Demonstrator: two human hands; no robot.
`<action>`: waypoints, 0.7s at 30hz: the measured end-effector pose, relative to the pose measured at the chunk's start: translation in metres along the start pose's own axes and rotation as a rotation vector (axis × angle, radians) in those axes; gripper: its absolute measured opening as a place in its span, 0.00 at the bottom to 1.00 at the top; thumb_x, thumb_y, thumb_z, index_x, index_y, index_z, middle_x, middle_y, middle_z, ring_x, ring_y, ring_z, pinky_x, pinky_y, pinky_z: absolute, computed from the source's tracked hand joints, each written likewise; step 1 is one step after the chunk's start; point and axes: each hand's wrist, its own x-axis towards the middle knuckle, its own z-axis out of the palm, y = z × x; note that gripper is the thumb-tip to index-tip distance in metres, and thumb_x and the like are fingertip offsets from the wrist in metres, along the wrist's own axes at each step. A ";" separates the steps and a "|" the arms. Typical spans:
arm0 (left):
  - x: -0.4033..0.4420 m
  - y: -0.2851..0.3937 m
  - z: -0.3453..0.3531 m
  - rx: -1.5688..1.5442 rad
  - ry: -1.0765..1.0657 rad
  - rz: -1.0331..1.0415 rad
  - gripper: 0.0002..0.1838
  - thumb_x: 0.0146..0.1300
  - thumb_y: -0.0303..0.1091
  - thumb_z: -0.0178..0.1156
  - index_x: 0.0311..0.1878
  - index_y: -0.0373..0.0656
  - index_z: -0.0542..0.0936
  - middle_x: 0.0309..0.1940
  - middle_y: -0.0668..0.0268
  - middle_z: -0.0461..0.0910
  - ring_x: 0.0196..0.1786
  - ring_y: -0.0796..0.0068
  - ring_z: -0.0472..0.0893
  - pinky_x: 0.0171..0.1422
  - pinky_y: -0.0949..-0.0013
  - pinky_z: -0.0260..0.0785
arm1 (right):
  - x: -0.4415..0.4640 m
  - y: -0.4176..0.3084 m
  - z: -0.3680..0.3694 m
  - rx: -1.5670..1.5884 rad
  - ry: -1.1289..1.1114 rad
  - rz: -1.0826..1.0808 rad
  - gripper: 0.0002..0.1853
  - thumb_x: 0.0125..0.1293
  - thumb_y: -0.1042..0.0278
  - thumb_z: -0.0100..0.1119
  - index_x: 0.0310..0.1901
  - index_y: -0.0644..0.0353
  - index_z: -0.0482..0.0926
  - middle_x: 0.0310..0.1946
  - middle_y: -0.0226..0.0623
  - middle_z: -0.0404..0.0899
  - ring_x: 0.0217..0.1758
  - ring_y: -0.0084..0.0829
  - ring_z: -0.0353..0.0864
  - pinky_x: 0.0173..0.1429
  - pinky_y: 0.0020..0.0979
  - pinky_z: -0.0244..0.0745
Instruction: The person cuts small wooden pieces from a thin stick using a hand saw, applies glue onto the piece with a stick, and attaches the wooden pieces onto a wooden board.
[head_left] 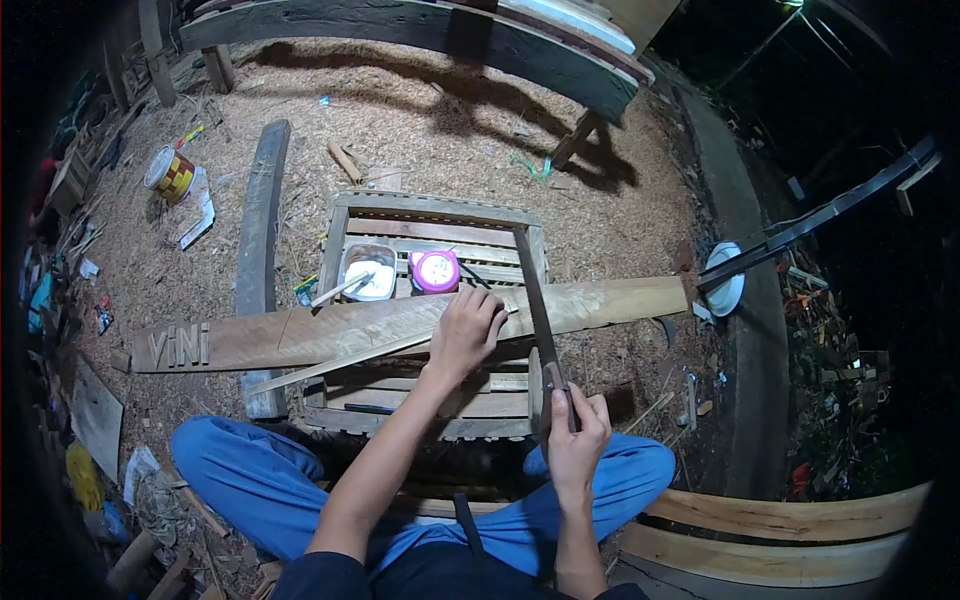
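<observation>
here, right fingers point(583, 410) round saw point(537, 315)

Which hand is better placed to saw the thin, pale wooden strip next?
Probably the right hand: it grips the long, dark metal handsaw near the strip. The left hand holds the strip over the broad brown wooden plank.

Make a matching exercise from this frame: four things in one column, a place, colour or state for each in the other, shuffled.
1. Saw
2. Thin wooden strip
3. Tape measure
4. Raised letters

A. Pink and white
B. On the wide board, towards its left end
C. In the right hand
D. Held by the left hand

Pairs: 1-C, 2-D, 3-A, 4-B
</observation>
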 end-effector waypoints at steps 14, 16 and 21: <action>-0.002 0.002 -0.001 0.032 0.049 0.003 0.08 0.64 0.31 0.70 0.43 0.40 0.84 0.43 0.59 0.80 0.51 0.55 0.80 0.54 0.55 0.75 | 0.083 0.039 0.031 -0.114 -0.130 -0.224 0.14 0.77 0.61 0.62 0.51 0.64 0.84 0.45 0.51 0.78 0.44 0.56 0.84 0.47 0.51 0.78; -0.001 0.002 -0.004 0.033 0.048 0.025 0.08 0.63 0.31 0.71 0.43 0.41 0.85 0.43 0.60 0.81 0.51 0.56 0.80 0.53 0.55 0.75 | 0.097 0.031 0.029 -0.197 -0.189 -0.282 0.13 0.78 0.62 0.60 0.52 0.63 0.82 0.47 0.52 0.77 0.42 0.57 0.84 0.46 0.52 0.78; -0.005 0.011 -0.024 0.010 0.013 0.021 0.10 0.63 0.27 0.72 0.45 0.40 0.83 0.41 0.58 0.84 0.46 0.53 0.84 0.51 0.55 0.76 | 0.099 0.049 0.041 -0.124 -0.232 -0.310 0.12 0.78 0.62 0.58 0.54 0.61 0.78 0.48 0.52 0.75 0.41 0.60 0.85 0.44 0.56 0.79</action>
